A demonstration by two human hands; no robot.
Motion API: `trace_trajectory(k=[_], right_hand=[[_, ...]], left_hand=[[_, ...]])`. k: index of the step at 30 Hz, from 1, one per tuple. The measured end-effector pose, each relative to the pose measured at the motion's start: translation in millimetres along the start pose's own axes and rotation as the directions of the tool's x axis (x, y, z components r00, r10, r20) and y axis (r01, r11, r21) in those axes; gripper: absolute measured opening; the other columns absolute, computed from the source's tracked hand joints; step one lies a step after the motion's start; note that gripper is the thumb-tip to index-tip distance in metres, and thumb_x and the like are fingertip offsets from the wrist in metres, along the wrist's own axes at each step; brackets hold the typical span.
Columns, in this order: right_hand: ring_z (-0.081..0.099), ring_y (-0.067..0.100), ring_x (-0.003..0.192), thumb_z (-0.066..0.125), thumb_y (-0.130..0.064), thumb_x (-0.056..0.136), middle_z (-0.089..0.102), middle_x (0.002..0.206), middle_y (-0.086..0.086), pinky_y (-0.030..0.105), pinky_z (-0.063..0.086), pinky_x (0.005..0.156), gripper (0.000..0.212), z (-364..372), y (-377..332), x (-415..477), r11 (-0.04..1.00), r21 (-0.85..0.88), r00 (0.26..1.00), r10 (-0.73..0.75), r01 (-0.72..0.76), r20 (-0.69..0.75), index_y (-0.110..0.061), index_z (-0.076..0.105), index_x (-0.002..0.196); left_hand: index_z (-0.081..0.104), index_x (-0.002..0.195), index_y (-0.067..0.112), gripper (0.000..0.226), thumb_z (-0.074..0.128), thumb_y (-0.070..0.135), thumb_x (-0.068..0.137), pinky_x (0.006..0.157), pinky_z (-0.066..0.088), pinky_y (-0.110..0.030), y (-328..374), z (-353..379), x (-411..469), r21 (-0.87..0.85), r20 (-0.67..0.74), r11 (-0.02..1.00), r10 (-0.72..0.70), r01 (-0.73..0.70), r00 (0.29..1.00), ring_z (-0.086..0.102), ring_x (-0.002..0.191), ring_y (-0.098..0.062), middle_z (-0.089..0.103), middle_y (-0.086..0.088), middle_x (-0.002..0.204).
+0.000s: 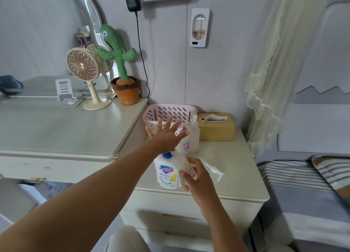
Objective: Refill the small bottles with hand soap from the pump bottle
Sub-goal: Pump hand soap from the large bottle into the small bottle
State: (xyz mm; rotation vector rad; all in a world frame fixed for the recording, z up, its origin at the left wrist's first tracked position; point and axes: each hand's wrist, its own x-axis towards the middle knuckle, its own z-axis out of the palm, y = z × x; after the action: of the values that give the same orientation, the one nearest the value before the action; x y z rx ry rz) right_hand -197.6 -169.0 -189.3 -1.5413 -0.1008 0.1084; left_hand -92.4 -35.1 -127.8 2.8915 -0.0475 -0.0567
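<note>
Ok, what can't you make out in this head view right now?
All in the head view:
1. small bottle: fill level; it is clear, blurred and partly wrapped by the right hand.
2. purple-label bottle: top, behind the left hand.
3. pouch: blue cap on or off; the left wrist covers it.
4. basket: inside, hidden by its wall and the left hand.

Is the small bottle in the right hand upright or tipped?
Tipped: the small bottle in the right hand leans, top toward the left.
</note>
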Motion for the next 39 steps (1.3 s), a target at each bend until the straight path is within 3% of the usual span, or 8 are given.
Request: trace_trajectory(k=[4, 12, 27, 35, 39], right_hand=[[0.061, 0.009, 0.098, 0.061, -0.014, 0.089, 0.061, 0.113, -0.001, 0.014, 0.05, 0.058, 0.033, -0.7, -2.7, -1.2, 1.0, -0.003, 1.0, -0.016, 0.016, 0.009, -0.026, 0.049, 0.117], [0.061, 0.009, 0.092, 0.062, -0.013, 0.089, 0.062, 0.111, 0.0, 0.015, 0.049, 0.057, 0.033, 2.4, 3.4, -0.8, 1.0, -0.002, 1.0, 0.005, -0.005, -0.001, -0.022, 0.05, 0.118], [0.061, 0.009, 0.09, 0.062, -0.013, 0.089, 0.062, 0.111, 0.001, 0.015, 0.049, 0.057, 0.034, 0.8, 1.2, -1.2, 1.0, 0.005, 1.0, -0.004, 0.004, 0.01, -0.021, 0.05, 0.119], [0.061, 0.006, 0.085, 0.061, -0.01, 0.089, 0.063, 0.109, 0.002, 0.015, 0.048, 0.055, 0.034, 2.0, 1.0, -2.7, 1.0, 0.008, 1.0, 0.01, -0.01, -0.002, -0.02, 0.051, 0.119], [0.061, 0.006, 0.088, 0.062, -0.012, 0.089, 0.062, 0.109, -0.002, 0.015, 0.049, 0.056, 0.035, -0.2, -2.0, -4.5, 1.0, 0.014, 1.0, -0.01, 0.01, 0.007, -0.021, 0.05, 0.12]], left_hand=[[-0.002, 0.147, 0.045, 0.066, 0.013, 0.071, 0.088, 0.102, -0.021, -0.063, -0.1, -2.9, 3.4, 0.032, -0.032, 0.999, 0.026, -0.025, 0.999, -0.025, 0.141, -0.026, -0.02, 0.006, 0.156], [0.01, 0.146, 0.046, 0.063, 0.016, 0.071, 0.089, 0.105, -0.016, -0.064, -1.1, 2.8, -3.4, -0.032, -0.012, 0.999, 0.013, -0.014, 1.0, -0.019, 0.143, -0.024, -0.009, 0.008, 0.158], [0.01, 0.148, 0.042, 0.06, 0.015, 0.065, 0.092, 0.106, -0.015, -0.064, 3.1, -3.8, -8.5, -0.033, -0.002, 0.999, 0.035, -0.035, 0.999, -0.018, 0.143, -0.025, -0.01, 0.007, 0.158], [0.01, 0.147, 0.045, 0.066, 0.015, 0.072, 0.087, 0.104, -0.016, -0.065, 1.9, -1.2, -6.4, -0.049, 0.016, 0.999, 0.001, 0.0, 1.0, -0.018, 0.143, -0.025, -0.008, 0.007, 0.158], [0.007, 0.149, 0.038, 0.061, 0.016, 0.062, 0.094, 0.105, -0.018, -0.059, 8.2, -10.6, -12.7, 0.006, 0.024, 0.998, 0.062, -0.062, 0.998, -0.018, 0.143, -0.025, -0.012, 0.005, 0.157]])
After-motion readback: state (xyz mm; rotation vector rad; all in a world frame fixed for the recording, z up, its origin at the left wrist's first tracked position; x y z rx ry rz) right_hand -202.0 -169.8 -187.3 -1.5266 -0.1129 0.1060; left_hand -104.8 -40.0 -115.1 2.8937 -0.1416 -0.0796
